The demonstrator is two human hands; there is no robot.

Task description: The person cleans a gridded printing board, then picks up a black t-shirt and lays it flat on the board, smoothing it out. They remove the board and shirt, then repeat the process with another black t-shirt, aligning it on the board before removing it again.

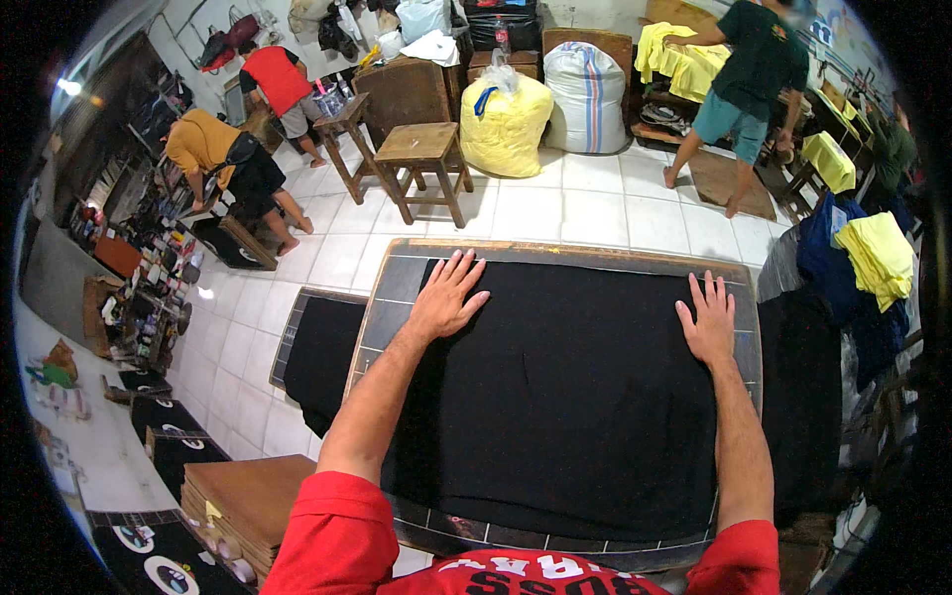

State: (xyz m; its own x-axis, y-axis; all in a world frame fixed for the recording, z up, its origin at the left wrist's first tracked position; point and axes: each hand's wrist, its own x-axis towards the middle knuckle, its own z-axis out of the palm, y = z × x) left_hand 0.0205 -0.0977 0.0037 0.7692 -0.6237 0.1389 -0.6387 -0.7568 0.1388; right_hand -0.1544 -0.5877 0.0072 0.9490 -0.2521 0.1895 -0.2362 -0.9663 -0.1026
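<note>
A large piece of black fabric [555, 397] lies spread over a dark board [595, 260] marked with pale grid lines and edged in wood. My left hand [448, 297] rests flat near the fabric's far left corner, fingers stretched and thumb out. At the far right corner, my right hand [708, 322] lies flat too, its fingers spread over the cloth's edge. Neither hand grips anything. A few soft creases run across the middle of the cloth.
Black cloth covers another gridded board [322, 347] at left. A stack of brown boards [243, 501] stands near left. Dark clothes and folded yellow fabric [878, 253] pile up at right. A wooden stool [421, 159] and stuffed sacks [506, 124] stand beyond; three people work farther off.
</note>
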